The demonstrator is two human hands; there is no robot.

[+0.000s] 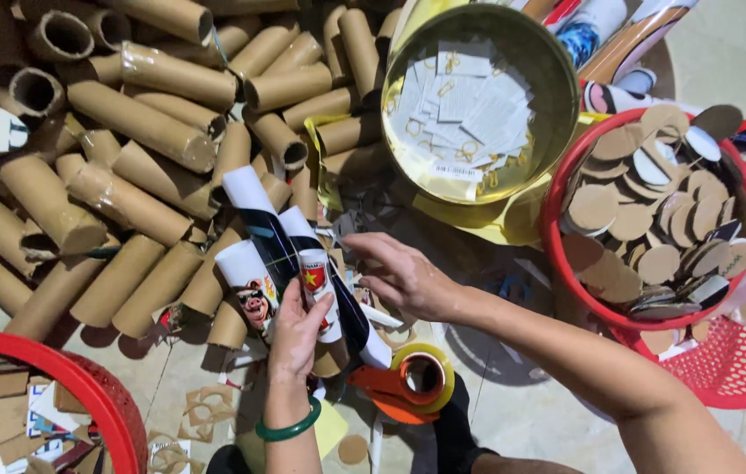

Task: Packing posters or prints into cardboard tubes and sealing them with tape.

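Observation:
My left hand (295,332), with a green bangle on the wrist, grips a short white printed tube (315,279) with a red patch and holds it upright over the floor. My right hand (401,276) is just to the right of that tube, fingers spread and holding nothing; its fingertips point toward the tube's upper end. Behind the held tube lie two more wrapped tubes: a long dark-and-white tube (260,226) and a white picture tube (250,288) showing a cartoon animal.
A big pile of brown cardboard tubes (140,123) fills the left and top. A round gold tin (541,61) holds paper tags. A red basket (557,189) holds cardboard discs; another red basket (96,377) holds scraps. An orange tape dispenser (408,384) lies below my hands.

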